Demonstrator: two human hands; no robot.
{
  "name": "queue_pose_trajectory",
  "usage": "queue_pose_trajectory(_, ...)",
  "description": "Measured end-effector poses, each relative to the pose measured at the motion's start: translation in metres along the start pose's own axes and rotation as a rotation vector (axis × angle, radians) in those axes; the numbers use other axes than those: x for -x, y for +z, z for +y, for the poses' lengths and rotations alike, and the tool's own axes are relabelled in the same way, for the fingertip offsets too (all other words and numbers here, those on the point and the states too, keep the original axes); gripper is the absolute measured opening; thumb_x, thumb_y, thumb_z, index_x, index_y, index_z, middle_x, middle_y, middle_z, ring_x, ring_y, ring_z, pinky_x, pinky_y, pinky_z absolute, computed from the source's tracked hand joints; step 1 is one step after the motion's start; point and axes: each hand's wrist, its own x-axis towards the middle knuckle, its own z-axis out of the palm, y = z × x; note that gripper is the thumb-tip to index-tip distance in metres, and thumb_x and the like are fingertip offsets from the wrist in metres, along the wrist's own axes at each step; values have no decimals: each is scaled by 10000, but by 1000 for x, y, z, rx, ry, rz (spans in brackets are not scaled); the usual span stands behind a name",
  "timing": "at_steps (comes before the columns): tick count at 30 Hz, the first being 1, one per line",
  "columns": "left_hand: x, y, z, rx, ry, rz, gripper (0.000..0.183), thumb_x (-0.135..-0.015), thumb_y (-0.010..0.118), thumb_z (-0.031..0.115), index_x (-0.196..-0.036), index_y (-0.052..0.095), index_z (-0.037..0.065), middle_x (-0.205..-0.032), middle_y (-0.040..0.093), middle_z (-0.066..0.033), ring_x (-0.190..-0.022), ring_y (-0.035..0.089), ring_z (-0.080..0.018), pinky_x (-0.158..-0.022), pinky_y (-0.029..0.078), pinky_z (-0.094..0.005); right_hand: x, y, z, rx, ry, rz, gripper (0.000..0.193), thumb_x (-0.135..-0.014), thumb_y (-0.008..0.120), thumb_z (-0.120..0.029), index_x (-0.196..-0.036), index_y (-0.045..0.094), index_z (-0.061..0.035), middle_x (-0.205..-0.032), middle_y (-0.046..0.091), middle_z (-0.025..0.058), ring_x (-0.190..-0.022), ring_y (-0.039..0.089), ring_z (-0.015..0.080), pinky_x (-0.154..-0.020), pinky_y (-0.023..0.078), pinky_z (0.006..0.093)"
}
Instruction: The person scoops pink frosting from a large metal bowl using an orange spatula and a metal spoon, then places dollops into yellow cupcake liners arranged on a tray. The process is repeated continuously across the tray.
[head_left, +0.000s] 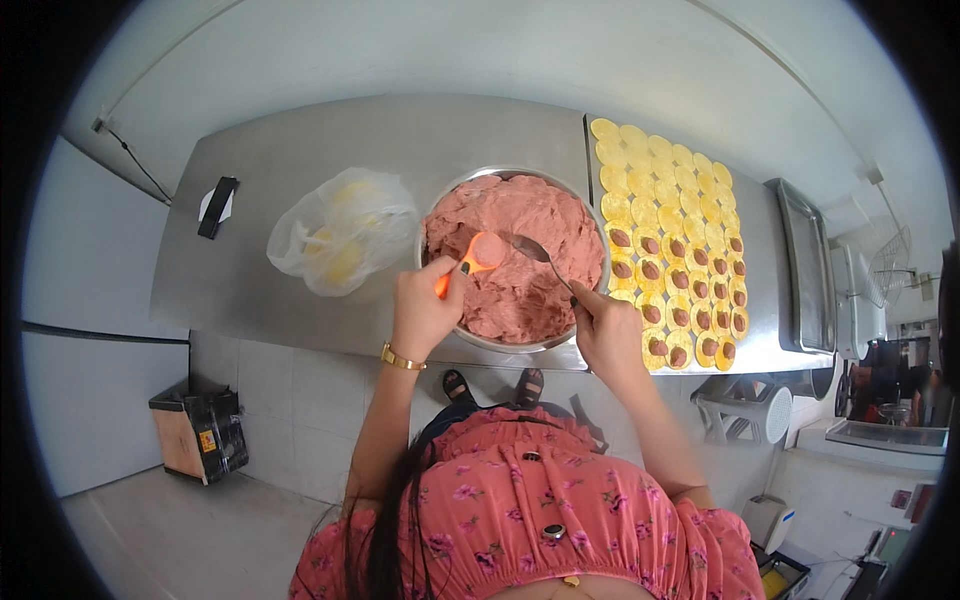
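Observation:
A wide metal bowl [437, 195] in front of me is heaped with pink ground meat [510, 310]. My left hand [425, 305] grips the handle of an orange measuring scoop [470, 262], whose cup is filled with meat. My right hand [610, 335] is closed round the handle of a metal spoon [535, 252]; the spoon's bowl lies over the meat, just right of the scoop. Both hands are over the near rim of the bowl. To the right, round yellow wrappers [640, 182] lie in rows, and the nearer rows carry small lumps of meat [678, 355].
Left of the bowl, a translucent plastic bag [345, 230] holds something yellow. A black strap-like object [218, 207] lies on a white disc at the steel table's [300, 130] left. Metal trays [800, 265] stand at the right end. A stool [745, 410] and a box [200, 435] are on the floor.

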Motion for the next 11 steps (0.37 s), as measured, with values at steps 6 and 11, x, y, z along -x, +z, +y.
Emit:
queue_pose_trajectory(6, 1, 24, 20, -271, 186, -74, 141, -832, 601, 174, -758, 588, 55, -631, 596, -166, -570, 598, -368, -488, 446, -445, -2, 6, -12, 97, -53, -8, 369, -726, 553, -43, -1089, 606, -6, -711, 625, 147, -578, 623, 333, -497, 482, 431)
queue_pose_trajectory(11, -7, 28, 19, -313, 69, 38, 160, -831, 602, 189, -741, 592, 57, -625, 589, -178, -580, 585, -386, -498, 445, -456, 9, 0, -27, 235, 16, 74, 300, -763, 604, -29, -1059, 649, -57, -700, 617, 99, -590, 609, 283, -496, 448, 396)
